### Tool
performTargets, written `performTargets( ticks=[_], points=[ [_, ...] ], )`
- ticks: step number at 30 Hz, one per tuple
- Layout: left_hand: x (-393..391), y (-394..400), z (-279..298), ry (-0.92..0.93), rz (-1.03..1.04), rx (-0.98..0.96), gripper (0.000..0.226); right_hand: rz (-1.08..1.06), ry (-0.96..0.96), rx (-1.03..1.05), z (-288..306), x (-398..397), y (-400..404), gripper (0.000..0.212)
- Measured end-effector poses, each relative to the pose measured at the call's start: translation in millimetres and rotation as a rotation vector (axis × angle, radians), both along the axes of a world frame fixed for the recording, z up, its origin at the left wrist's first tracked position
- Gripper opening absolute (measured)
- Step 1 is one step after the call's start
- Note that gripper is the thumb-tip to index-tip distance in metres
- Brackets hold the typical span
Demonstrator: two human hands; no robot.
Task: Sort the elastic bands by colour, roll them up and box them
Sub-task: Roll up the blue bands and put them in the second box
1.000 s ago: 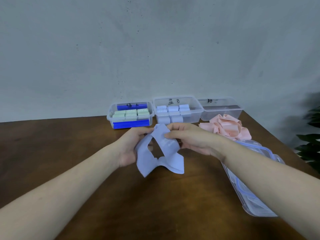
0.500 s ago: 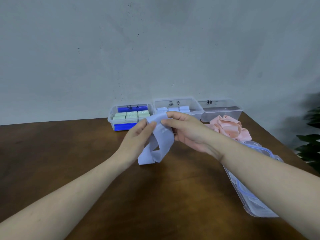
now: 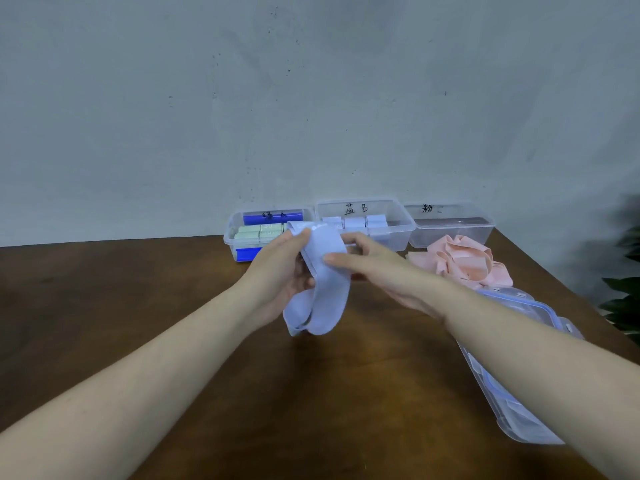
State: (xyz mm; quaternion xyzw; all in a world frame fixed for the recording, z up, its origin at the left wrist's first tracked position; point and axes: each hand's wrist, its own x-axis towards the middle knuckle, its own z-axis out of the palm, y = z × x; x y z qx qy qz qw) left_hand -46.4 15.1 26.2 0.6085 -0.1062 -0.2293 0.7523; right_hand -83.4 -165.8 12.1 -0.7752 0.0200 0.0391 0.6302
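- While both hands hold it above the table (image 3: 173,341), the pale blue band (image 3: 325,271) hangs doubled, its loop drooping below the fingers.
- Left hand (image 3: 277,282): fingertips pinch the top edge.
- Right hand (image 3: 377,268): thumb and fingers clamp the band's right side.
- Risk: layers may slip askew and roll crooked.
- Beyond the fingers: blue-roll box (image 3: 394,233), the likely destination.
- Right of the fingers: pink bands (image 3: 460,261), unrolled.
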Motion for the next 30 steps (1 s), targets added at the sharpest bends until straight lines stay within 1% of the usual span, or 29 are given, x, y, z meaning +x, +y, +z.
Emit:
performTargets(
  ticks=[1,2,4,6,8,11,12,14,16,18,20,22,23,25,26,28,29,30],
  points=[
    [2.1,-1.1,2.0,0.068,0.020,-0.045,0.035,0.070,0.035,-0.022,-3.8,-0.4,0.3,0.063],
    [6.2,-1.2,2.7,0.118,0.042,-0.077,0.035,0.145,0.059,-0.049,-7.1,-0.8,1.5,0.063],
    [14.3,0.9,3.2,0.170,0.078,-0.102,0.033,0.242,0.072,-0.096,-13.7,-1.3,5.4,0.054],
    [24.5,5.9,-1.6,0.203,0.097,-0.116,0.028,0.215,0.070,-0.096,-20.7,-0.4,7.6,0.050],
    [33.6,10.8,-9.5,0.247,0.107,-0.124,0.029,0.173,0.073,-0.057,-27.9,1.9,7.6,0.045],
    [44.9,15.4,-22.6,0.291,0.185,-0.111,0.033,0.150,0.145,0.063,-33.9,3.5,8.7,0.027],
    [47.6,16.8,-27.1,0.301,0.217,-0.115,0.032,0.155,0.178,0.079,-35.1,3.0,9.5,0.026],
    [49.3,18.8,-34.5,0.299,0.262,-0.101,0.025,0.220,0.266,0.043,-41.0,2.1,10.5,0.035],
    [48.5,18.7,-40.4,0.292,0.266,-0.044,0.022,0.302,0.358,0.003,-48.8,0.5,11.2,0.042],
    [48.3,16.9,-46.1,0.322,0.279,0.029,0.021,0.307,0.400,0.058,-53.7,-1.3,12.8,0.043],
    [52.2,14.2,-54.9,0.348,0.273,0.107,0.017,0.298,0.383,0.094,-54.1,-2.4,15.0,0.041],
    [55.3,12.4,-62.7,0.335,0.246,0.222,0.016,0.300,0.361,0.037,-53.9,-2.9,17.3,0.041],
    [59.3,11.6,-69.1,0.269,0.228,0.325,0.016,0.298,0.347,-0.033,-54.6,-3.4,18.5,0.041],
    [67.0,12.2,-81.0,0.047,0.208,0.597,0.012,0.295,0.311,-0.221,-57.5,-4.1,20.8,0.039],
    [70.8,13.3,-86.9,-0.061,0.204,0.724,0.013,0.289,0.301,-0.285,-60.1,-5.0,22.1,0.037],
    [78.3,16.7,-97.5,-0.236,0.149,0.956,0.019,0.251,0.294,-0.316,-63.9,-7.6,24.9,0.039],
    [78.9,17.8,-100.4,-0.291,0.127,1.046,0.024,0.218,0.291,-0.320,-65.3,-9.2,26.2,0.042],
    [79.0,18.9,-102.8,-0.325,0.135,1.091,0.032,0.181,0.285,-0.338,-66.2,-10.4,26.6,0.046]
  ],
)
